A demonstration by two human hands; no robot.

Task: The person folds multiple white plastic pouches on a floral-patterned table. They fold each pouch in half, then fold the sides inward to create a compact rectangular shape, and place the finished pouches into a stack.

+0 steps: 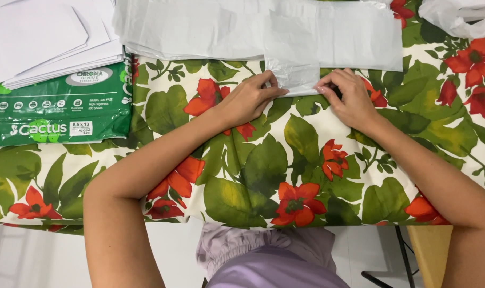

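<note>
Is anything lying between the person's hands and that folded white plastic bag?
Nothing visible. The left hand and right hand already touch the near edge of the folded white plastic bag on the floral tablecloth.

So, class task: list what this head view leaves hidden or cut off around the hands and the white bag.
- White bag: its top runs past the upper edge, so its full length is unknown.
- Left hand and right hand: fingertips press on the bag's lower edge; what lies under them is hidden.
- Paper stack: cut off by the top-left corner.
- Table under the flowered cloth: covered by the cloth.
</note>
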